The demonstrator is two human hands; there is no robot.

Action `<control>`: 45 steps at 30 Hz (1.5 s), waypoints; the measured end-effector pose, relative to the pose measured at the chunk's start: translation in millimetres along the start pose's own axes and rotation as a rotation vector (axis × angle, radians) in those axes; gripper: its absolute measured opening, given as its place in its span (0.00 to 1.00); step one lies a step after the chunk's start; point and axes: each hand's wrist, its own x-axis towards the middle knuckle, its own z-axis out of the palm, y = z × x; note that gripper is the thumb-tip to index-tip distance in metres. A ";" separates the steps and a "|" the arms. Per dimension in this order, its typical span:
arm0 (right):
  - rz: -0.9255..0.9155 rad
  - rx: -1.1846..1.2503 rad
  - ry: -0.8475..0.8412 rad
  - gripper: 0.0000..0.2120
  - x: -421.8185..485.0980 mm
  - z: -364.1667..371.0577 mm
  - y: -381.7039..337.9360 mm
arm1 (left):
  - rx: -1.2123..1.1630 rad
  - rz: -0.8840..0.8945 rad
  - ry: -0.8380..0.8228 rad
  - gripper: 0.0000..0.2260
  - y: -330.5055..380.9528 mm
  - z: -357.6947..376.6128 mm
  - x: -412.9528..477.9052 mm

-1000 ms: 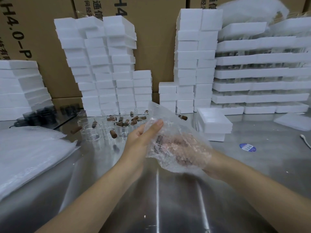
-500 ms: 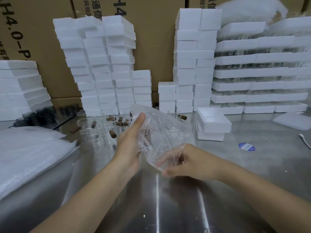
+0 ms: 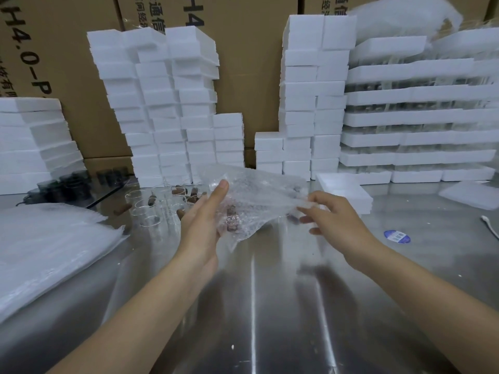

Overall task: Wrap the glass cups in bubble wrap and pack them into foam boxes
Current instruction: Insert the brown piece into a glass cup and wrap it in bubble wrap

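Note:
A clear bubble wrap bag (image 3: 259, 195) is held in the air over the steel table (image 3: 270, 306), stretched between both hands. My left hand (image 3: 202, 225) grips its left end, with one digit lying straight along the top. Something pinkish-brown shows through the wrap by that hand; I cannot tell what it is. My right hand (image 3: 337, 222) pinches the bag's right edge between thumb and forefinger, the other fingers spread. Several bare glass cups (image 3: 151, 209) and brown corks (image 3: 189, 197) stand behind my left hand. A small stack of white foam boxes (image 3: 343, 190) sits past my right hand.
A pile of bubble wrap bags (image 3: 48, 247) lies at the left. Tall stacks of foam boxes (image 3: 167, 103) line the back against cardboard cartons. Dark cups (image 3: 62, 184) sit at far left. A blue sticker (image 3: 397, 236), a foam lid (image 3: 469, 195) and a white cable (image 3: 490, 225) lie at right.
My right hand, inside the bag a second ago, has come out and moved right, and it now pulls the bag's edge. The bag has swung from upright to flatter and stretched.

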 end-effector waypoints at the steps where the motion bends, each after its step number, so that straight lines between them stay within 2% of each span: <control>1: 0.059 0.094 -0.052 0.06 -0.4 0.0 -1.3 | 0.020 0.000 -0.003 0.35 -0.4 1.1 -1.2; 3: 0.157 0.299 -0.119 0.08 -1.9 0.1 -5.6 | 0.116 0.049 -0.035 0.25 -1.3 3.4 -2.7; 5: 0.176 0.475 -0.128 0.09 -2.0 -0.6 -9.3 | 0.260 0.176 -0.073 0.15 -3.2 5.2 -3.6; 8: 0.114 0.622 -0.112 0.12 -1.2 -3.0 -13.9 | 0.474 0.316 -0.154 0.15 -7.7 7.8 -5.6; 10: 0.063 0.647 -0.117 0.11 -3.4 -3.3 -18.1 | 0.520 0.332 -0.200 0.17 -10.2 9.5 -7.9; 12: 0.009 0.665 -0.195 0.13 -6.6 -1.8 -20.5 | 0.520 0.326 -0.232 0.17 -12.2 10.2 -9.4; 15: -0.037 0.566 -0.318 0.32 -10.4 2.3 -22.4 | 0.511 0.319 -0.244 0.16 -11.3 10.5 -10.0; 17: -0.089 0.419 -0.309 0.44 -13.4 5.7 -22.5 | 0.523 0.316 -0.265 0.16 -11.0 10.6 -10.0; 18: -0.133 0.319 -0.301 0.47 -15.3 7.7 -21.6 | 0.534 0.317 -0.280 0.17 -11.4 11.4 -11.5; 19: -0.186 0.198 -0.280 0.47 -17.5 9.9 -20.8 | 0.543 0.317 -0.293 0.19 -11.7 12.9 -13.8; 21: -0.287 0.035 -0.199 0.34 -19.1 13.6 -18.5 | 0.555 0.312 -0.312 0.22 -12.5 15.8 -17.2; 24: -0.329 0.145 -0.083 0.08 -15.0 13.7 -17.3 | 0.522 0.271 -0.321 0.20 -14.2 16.4 -15.6; 25: -0.326 0.164 -0.038 0.05 -12.0 11.6 -16.6 | 0.490 0.251 -0.316 0.19 -14.0 16.2 -14.7; 29: -0.283 0.161 0.075 0.11 -3.0 -0.7 -11.9 | 0.324 0.136 -0.297 0.19 -11.3 16.6 -14.7; 31: -0.330 0.050 0.121 0.12 -0.8 -3.6 -8.3 | 0.242 0.077 -0.297 0.19 -9.2 17.6 -16.7; 35: -0.652 -0.440 0.230 0.14 -0.9 -4.3 -2.3 | 0.249 -0.011 -0.301 0.21 -9.4 19.2 -21.3; 37: -0.778 -0.541 0.256 0.14 -3.7 -1.4 -2.3 | 0.233 -0.052 -0.297 0.19 -10.7 19.8 -21.9; 39: -0.817 -0.523 0.315 0.21 -6.4 1.0 -3.2 | 0.166 -0.104 -0.314 0.19 -10.7 19.9 -21.2; 41: -0.762 -0.447 0.321 0.26 -10.1 0.4 -8.5 | 0.111 -0.135 -0.332 0.23 -11.0 18.3 -18.8; 42: -0.669 -0.354 0.252 0.28 -12.9 0.6 -12.6 | 0.100 -0.140 -0.337 0.24 -10.4 17.6 -18.4; 43: -0.529 -0.211 0.128 0.29 -15.4 1.5 -16.7 | 0.095 -0.142 -0.337 0.25 -9.9 17.3 -17.6; 45: -0.114 0.274 -0.186 0.33 -19.7 6.5 -25.2 | 0.089 -0.144 -0.331 0.25 -10.1 17.0 -16.9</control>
